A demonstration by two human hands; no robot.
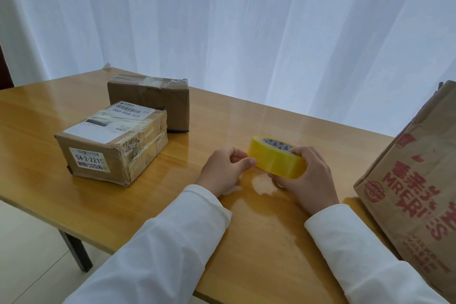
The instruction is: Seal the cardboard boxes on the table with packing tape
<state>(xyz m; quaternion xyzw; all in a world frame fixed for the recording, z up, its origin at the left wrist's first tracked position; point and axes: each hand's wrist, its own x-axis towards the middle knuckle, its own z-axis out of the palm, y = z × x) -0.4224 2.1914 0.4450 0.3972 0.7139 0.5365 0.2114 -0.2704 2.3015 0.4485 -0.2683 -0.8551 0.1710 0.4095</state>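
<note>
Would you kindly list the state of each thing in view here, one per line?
tape roll: lifted off the table, gripped by the right hand
right hand: curled round the roll
left hand: pinching at the roll's edge
near box: closed, taped, labelled, flat on the table
far box: closed, clear tape across its top
paper bag: upright at the table's right edge
table: glossy

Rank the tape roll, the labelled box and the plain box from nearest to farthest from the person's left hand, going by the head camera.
From the left hand:
1. Tape roll: just to its right, at the fingertips, held by the right hand.
2. Labelled box: to the left, near the table's front edge.
3. Plain box: behind the labelled box, toward the curtain.
</note>
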